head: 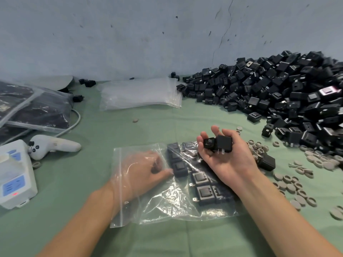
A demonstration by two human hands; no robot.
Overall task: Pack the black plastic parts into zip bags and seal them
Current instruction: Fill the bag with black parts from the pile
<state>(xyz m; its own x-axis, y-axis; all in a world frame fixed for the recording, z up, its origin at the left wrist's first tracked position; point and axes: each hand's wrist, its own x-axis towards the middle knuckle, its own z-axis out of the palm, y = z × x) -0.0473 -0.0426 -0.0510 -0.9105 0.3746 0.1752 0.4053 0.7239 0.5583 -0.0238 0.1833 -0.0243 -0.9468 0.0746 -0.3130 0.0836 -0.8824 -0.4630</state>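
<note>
I am reaching my left hand (pixel 143 169) into the bag (pixel 130 210), which is lying flat on the worktop (pixel 96 127) in front of me. Its fingers are loosely apart, one tip touching a part (pixel 179 168) in the rows inside. My right hand (pixel 228 160) is hovering palm up over the bag's far end, fingers curling round two parts (pixel 223 143). The pile (pixel 278 93) is lying to the right, spare bags (pixel 141 93) behind.

The person is working with the left hand (pixel 146 169) and right hand (pixel 228 160) bare, forearms (pixel 89 216) likewise uncovered.
</note>
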